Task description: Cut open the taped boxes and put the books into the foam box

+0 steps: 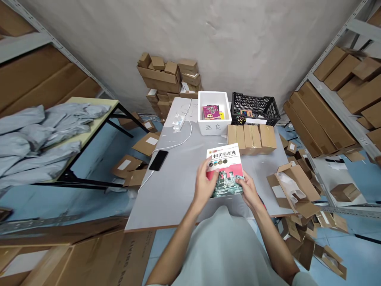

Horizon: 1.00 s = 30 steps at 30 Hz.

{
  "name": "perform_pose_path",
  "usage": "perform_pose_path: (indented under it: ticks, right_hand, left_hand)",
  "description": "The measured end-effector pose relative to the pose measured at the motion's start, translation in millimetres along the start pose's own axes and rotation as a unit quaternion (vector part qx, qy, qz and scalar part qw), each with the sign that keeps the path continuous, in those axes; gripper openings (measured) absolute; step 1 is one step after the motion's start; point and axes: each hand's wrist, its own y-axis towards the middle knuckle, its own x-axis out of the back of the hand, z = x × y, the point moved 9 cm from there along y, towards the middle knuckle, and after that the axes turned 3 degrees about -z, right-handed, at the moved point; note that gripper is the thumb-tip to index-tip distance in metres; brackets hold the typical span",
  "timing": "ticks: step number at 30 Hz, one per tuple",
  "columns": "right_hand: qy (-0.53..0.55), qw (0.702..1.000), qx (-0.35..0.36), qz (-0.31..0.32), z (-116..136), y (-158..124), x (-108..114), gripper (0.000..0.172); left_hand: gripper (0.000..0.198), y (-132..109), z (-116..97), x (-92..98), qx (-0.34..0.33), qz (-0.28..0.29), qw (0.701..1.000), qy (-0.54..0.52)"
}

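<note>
- Head view, hands: R hand (250, 193) grasps book (228, 183) at lower R edge, thumb on cover. L hand (203, 184) is at L edge, fingers & thumb over cover; firm grip or light contact, can't tell.
- Head view, book pos.: cover up, over near part of worktop (178, 190); boxes (252, 138) and bin (212, 129) beyond it, phone (158, 160) well apart to L. Contact w/ worktop: can't tell.
- Head view, step (judged): book handling, cover facing the person.
- Head view, next move (judged): any shift calls for firm R grip; opening calls for L thumb clear of cover.
</note>
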Motion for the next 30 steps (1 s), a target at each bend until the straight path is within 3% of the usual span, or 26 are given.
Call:
perform_pose_path:
  ticks: [2,3,7,10,16,20,25,28,30]
  right_hand:
    - [0.032,0.999,-0.021,0.002,-0.2,-3.4,6.4,0.048]
    - [0.039,0.999,-0.023,0.003,0.8,-5.8,8.8,0.049]
    - [0.035,0.999,-0.022,0.014,4.7,-10.9,13.9,0.05]
    - [0.011,1.0,-0.011,0.027,10.3,-7.4,18.0,0.049]
    - [-0.076,0.996,0.036,0.034,29.4,7.8,33.2,0.045]
    - [-0.142,0.985,0.101,0.015,47.9,13.7,42.1,0.034]
    - [-0.161,0.957,0.24,-0.018,75.3,3.9,37.4,0.01]
    - [-0.183,0.931,0.313,-0.043,84.7,-5.7,34.1,0.009]
    - [-0.199,0.921,0.333,-0.045,86.5,-8.6,33.2,0.01]
  left_hand:
    - [0.071,7.8,18.1,20.7,0.055,-0.034,0.998,-0.024]
    - [0.074,9.2,26.8,24.4,0.096,-0.019,0.994,-0.049]
    - [0.077,-2.4,35.5,7.2,0.229,0.138,0.949,-0.164]
    - [0.075,-7.0,23.1,0.4,0.23,0.168,0.936,-0.205]
    - [0.061,3.2,9.4,12.2,0.137,0.139,0.971,-0.14]
    - [0.038,14.3,-13.5,31.7,-0.006,0.099,0.994,-0.036]
    - [0.019,10.4,-61.0,41.2,-0.251,0.071,0.963,0.065]
    - [0.018,3.6,-74.6,44.5,-0.325,0.043,0.941,0.087]
    - [0.017,2.1,-76.1,46.0,-0.333,0.036,0.938,0.093]
